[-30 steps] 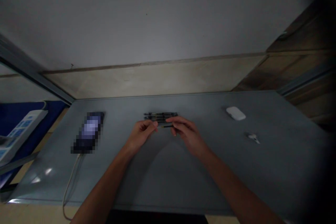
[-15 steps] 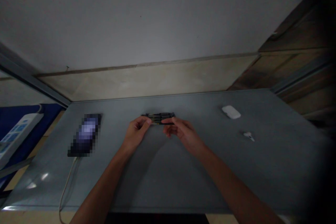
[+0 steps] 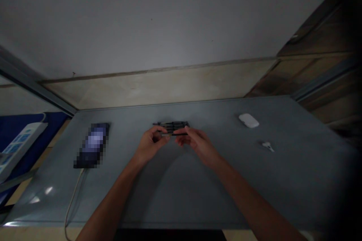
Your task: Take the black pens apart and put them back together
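Several thin dark pen-like sticks [image 3: 177, 124] lie side by side on the grey table [image 3: 181, 188], just beyond my hands. In front of them, a slim dark stick [image 3: 180, 134] with a lighter left part is held level. My right hand [image 3: 197, 142] pinches its dark right end between thumb and fingers. At its lighter left end, the thumb and forefinger of my left hand [image 3: 151, 142] close round the stick. The stick's tips are too small to make out.
On the left a phone [image 3: 93, 145], its screen lit, trails a white cable [image 3: 72, 199]. At right are a white rounded case [image 3: 249, 120] and a small white earbud [image 3: 267, 145]. A white power strip [image 3: 19, 147] lies beyond the left edge; a wall [image 3: 169, 86] rises behind.
My left thumb and fingers have shifted slightly right and nearer to me along the stick. More of the sticks' left ends now shows. My right hand has hardly moved.
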Tool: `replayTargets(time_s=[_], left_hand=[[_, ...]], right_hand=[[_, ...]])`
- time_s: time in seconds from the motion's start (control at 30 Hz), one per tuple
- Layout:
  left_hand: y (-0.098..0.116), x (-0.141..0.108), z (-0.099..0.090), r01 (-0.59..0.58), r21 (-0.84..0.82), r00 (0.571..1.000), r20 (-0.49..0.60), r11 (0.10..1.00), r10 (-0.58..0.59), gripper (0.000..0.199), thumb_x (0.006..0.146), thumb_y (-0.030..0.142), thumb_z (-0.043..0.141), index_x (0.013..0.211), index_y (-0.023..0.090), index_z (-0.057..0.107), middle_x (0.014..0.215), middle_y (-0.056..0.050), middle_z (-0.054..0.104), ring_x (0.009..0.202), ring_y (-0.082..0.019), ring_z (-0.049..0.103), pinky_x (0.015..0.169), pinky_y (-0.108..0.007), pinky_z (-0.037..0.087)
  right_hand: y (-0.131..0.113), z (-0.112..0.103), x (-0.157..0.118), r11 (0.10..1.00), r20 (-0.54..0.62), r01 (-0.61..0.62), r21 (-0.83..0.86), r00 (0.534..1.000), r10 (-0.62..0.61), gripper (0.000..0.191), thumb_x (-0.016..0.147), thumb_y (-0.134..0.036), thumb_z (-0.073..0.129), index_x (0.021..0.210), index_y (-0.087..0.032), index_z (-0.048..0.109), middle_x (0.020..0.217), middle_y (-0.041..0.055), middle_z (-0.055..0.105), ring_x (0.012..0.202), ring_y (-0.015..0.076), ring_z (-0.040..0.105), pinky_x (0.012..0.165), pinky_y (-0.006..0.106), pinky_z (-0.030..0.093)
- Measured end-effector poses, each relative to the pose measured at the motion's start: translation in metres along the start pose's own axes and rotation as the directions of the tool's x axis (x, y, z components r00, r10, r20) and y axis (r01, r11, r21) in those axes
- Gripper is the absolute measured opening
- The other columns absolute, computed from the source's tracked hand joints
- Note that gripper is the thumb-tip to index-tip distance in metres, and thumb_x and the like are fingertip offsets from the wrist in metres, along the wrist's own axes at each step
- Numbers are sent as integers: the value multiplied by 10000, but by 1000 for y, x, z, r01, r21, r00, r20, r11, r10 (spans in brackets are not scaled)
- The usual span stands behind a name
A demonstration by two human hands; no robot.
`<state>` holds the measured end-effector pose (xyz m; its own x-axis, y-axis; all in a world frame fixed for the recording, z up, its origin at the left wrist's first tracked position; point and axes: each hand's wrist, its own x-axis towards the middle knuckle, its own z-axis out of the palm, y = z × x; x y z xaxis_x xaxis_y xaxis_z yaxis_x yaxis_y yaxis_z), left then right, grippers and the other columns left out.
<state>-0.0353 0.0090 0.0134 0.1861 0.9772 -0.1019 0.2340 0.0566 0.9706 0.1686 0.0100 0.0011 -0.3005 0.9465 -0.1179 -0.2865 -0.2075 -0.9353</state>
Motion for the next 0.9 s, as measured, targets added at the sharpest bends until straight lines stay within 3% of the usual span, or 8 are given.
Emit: replayTargets(time_s=[0.13, 0.23, 0.3, 0.47, 0.67, 0.8, 0.9], left_hand=[[1, -1, 3, 14, 5, 1000, 9, 1000, -14, 468, 792, 619, 661, 834, 155, 630, 602, 37, 454, 537, -101, 374, 499, -231, 269], [2, -2, 4, 30, 14, 999, 19, 999, -31, 553, 829, 689, 565, 694, 154, 600, 563, 41, 392, 517, -96, 329, 492, -240, 235], [2, -2, 5, 20, -2, 1000, 2, 1000, -20, 537, 834, 678, 569, 703, 159, 602, 549, 48, 377, 505, -94, 311, 491, -240, 224], [1, 0, 5, -87, -45, 995, -44, 995, 85, 399, 831, 571, 642, 836, 172, 641, 693, 4, 548, 595, -117, 443, 548, -232, 318], [-1, -2, 6, 5, -10, 1000, -12, 1000, -5, 417, 802, 556, 692, 955, 173, 629, 568, 61, 435, 486, -93, 329, 475, -226, 221], [-1, -1, 8, -1, -53, 997, -74, 999, -3, 481, 838, 646, 598, 820, 166, 609, 596, 46, 420, 511, -97, 333, 486, -238, 236], [-2, -1, 8, 2, -52, 994, -105, 999, -7, 514, 872, 660, 529, 710, 173, 556, 578, 50, 379, 522, -102, 332, 506, -245, 255]], right_hand=[[1, 0, 1, 1000, -16, 17, 10, 1000, -17, 437, 888, -582, 617, 938, -187, 798, 813, 87, 741, 744, 182, 659, 706, 326, 478], [2, 1, 0, 1000, 0, 11, 17, 1000, -11, 420, 896, -558, 618, 978, -185, 792, 803, 79, 732, 734, 177, 649, 704, 323, 474], [1, 2, -1, 1000, 17, 3, 26, 1000, -3, 405, 904, -537, 618, 1012, -184, 785, 798, 75, 726, 731, 174, 642, 701, 321, 471], [-3, 8, -3, 995, 29, -19, 100, 999, 16, 439, 906, -573, 594, 1009, -188, 778, 771, 72, 706, 730, 178, 635, 694, 326, 469], [-5, 8, -2, 995, -1, 0, 101, 1000, 1, 449, 897, -594, 598, 885, -187, 786, 761, 72, 702, 734, 179, 637, 693, 319, 470], [-4, 7, -1, 994, -21, 19, 110, 1000, -17, 462, 882, -604, 615, 743, -191, 769, 752, 67, 703, 719, 175, 632, 690, 314, 474], [-4, 7, -2, 997, -5, 1, 83, 1000, -1, 476, 888, -616, 598, 768, -189, 771, 766, 73, 711, 704, 172, 630, 675, 313, 472]])
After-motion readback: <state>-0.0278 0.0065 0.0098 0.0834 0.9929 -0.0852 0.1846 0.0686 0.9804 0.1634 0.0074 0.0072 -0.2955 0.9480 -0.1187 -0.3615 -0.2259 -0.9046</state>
